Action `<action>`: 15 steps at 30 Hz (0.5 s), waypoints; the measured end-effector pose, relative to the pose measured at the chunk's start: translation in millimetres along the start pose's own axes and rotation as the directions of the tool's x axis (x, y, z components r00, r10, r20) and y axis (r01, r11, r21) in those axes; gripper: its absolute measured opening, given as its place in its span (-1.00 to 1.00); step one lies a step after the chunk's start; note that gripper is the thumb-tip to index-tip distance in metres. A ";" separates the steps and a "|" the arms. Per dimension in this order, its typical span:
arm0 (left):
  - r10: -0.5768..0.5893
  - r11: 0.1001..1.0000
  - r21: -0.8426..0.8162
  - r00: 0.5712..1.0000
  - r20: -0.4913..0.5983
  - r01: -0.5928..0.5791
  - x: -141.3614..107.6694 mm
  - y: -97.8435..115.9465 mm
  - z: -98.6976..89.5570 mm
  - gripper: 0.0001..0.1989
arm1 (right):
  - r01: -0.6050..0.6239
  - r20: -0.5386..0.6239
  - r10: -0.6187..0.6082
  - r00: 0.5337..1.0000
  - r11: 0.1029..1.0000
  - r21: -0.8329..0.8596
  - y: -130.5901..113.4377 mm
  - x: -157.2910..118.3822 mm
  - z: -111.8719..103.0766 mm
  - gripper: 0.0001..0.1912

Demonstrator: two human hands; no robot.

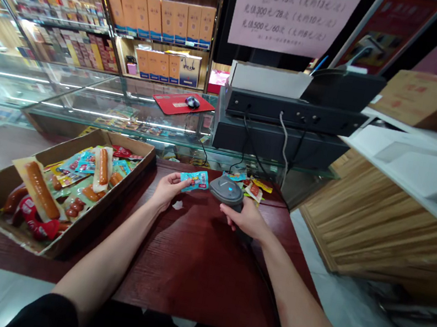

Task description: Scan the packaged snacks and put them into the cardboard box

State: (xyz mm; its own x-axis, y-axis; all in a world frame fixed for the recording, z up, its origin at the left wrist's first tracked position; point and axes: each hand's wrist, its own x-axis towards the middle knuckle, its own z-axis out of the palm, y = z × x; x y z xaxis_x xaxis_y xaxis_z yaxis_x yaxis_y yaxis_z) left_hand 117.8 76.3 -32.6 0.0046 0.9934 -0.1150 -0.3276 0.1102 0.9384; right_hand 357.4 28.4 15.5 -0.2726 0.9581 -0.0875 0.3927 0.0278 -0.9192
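Observation:
Between the fingers of my left hand [169, 190] is a small blue snack packet [195, 181], held above the dark red table [184, 269]. My right hand [249, 219] is wrapped round the handle of a grey barcode scanner [227, 189], whose head points left toward the packet, with a small gap between them. Several colourful packets [254, 191] lie behind the scanner at the table's back edge. On the left stands an open cardboard box [76, 237] of packaged sausages and snacks, with one large sausage pack [38, 189] leaning on top.
Behind the table is a glass counter [129, 98] bearing a red mat [170, 104] with a mouse [192, 102]. Black equipment [276, 140] with hanging cables stands at the back right. The scanner's cable [268, 289] runs down the table's right side.

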 end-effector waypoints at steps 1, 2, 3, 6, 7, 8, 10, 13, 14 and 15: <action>0.004 1.000 -0.006 1.000 0.001 -0.004 -0.5 0.7 0.6 -0.54 | -0.006 0.008 0.006 1.000 1.000 -0.003 -1.4 -0.6 1.1 -0.68; 0.005 1.000 -0.009 1.000 0.003 -0.005 -1.0 1.4 1.3 -0.54 | -0.010 0.015 0.011 1.000 1.000 -0.004 -2.4 -1.1 2.0 -0.69; 0.006 1.000 -0.009 1.000 0.004 -0.006 -1.6 1.8 1.8 -0.54 | -0.009 0.021 0.009 1.000 1.000 -0.004 -2.9 -1.4 2.7 -0.69; 0.001 1.000 -0.003 1.000 0.003 -0.001 -2.6 1.4 3.0 -0.54 | -0.006 0.031 0.006 0.999 1.000 -0.008 -1.6 -1.4 3.5 -0.70; 0.000 1.000 -0.001 1.000 -0.001 0.000 -2.5 0.8 3.1 -0.53 | -0.008 0.031 0.009 0.999 1.000 -0.012 -0.6 -1.2 3.4 -0.69; 0.000 1.000 -0.001 1.000 -0.005 0.000 -2.2 0.0 3.0 -0.53 | -0.011 0.030 0.011 0.999 1.000 -0.016 0.2 -0.9 3.3 -0.69; 0.004 1.000 -0.005 1.000 -0.007 -0.004 -1.0 -1.9 2.2 -0.54 | -0.010 0.034 0.010 0.999 1.000 -0.022 1.0 -0.5 3.1 -0.70; 0.020 1.000 -0.013 1.000 0.003 -0.020 0.5 -4.1 0.8 -0.55 | 0.001 0.038 0.000 0.999 1.000 -0.014 -0.7 -0.6 2.8 -0.71; 0.024 1.000 -0.016 1.000 0.010 -0.023 0.6 -4.4 0.6 -0.55 | 0.001 0.039 0.000 0.999 1.000 -0.013 -1.5 -0.8 2.8 -0.71; 0.023 1.000 -0.019 1.000 0.016 -0.023 0.5 -4.6 0.5 -0.56 | -0.001 0.039 0.001 0.999 1.000 -0.013 -2.0 -0.9 2.7 -0.71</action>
State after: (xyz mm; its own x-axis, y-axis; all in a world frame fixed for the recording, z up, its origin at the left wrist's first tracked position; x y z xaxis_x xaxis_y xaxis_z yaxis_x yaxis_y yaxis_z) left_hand 119.8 76.3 -36.8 0.0120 0.9960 -0.0882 -0.3455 0.0869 0.9344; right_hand 354.5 26.7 16.5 -0.3061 0.9464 -0.1034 0.4044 0.0309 -0.9141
